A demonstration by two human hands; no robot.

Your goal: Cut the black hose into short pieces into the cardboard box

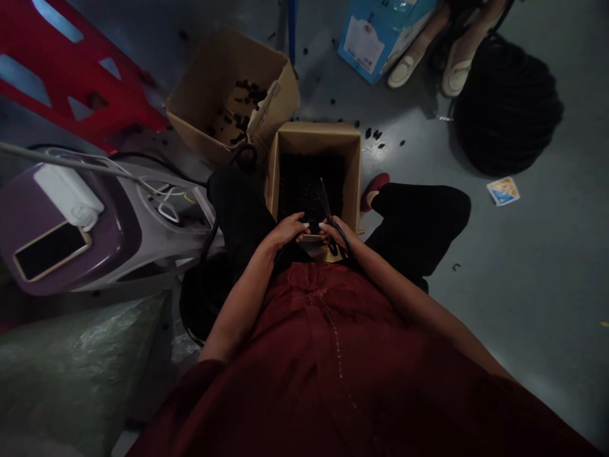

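Both hands meet over the near edge of a cardboard box (353,171) that stands between the knees and holds a mass of small black pieces (304,190). My right hand (335,231) is closed around black-handled scissors (326,197), whose blades point forward over the box. Its thumb and finger also pinch toward a small dark piece between the hands. My left hand (288,230) is closed in a pinch at the other side of that dark piece, which is too small and dark to make out clearly.
A second open box (195,114) with black pieces lies ahead on the left. A purple stool (109,222) bears a phone (52,251) and white device. A black coil (509,108), a blue box (364,44) and another person's feet (457,76) are ahead right.
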